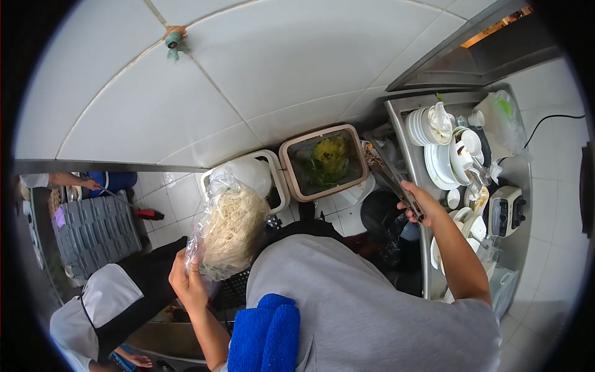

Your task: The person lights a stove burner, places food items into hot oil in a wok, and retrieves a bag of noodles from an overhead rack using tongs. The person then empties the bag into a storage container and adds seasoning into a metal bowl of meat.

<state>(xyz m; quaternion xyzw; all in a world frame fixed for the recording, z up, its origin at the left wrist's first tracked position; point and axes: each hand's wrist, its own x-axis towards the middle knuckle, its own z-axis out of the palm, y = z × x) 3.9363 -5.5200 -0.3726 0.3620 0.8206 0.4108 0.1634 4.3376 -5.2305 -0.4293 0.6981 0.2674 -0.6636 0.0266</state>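
Note:
My left hand (188, 279) is closed on the edge of a clear plastic bag (230, 226) full of pale, thin noodles. The bag hangs over a white bin (276, 177) at the wall. On the right, my right hand (421, 204) grips metal tongs (393, 178), whose far end points up and left beside a beige-rimmed bin (323, 194). Leafy greens (330, 159) lie in that bin.
Stacked dirty plates (437, 164) and a blender base (507, 211) stand on a steel counter (400, 133) at right. A black bin bag (390, 239) is below it. Co-workers' hands (93, 185) and a grey crate (96, 232) are at left.

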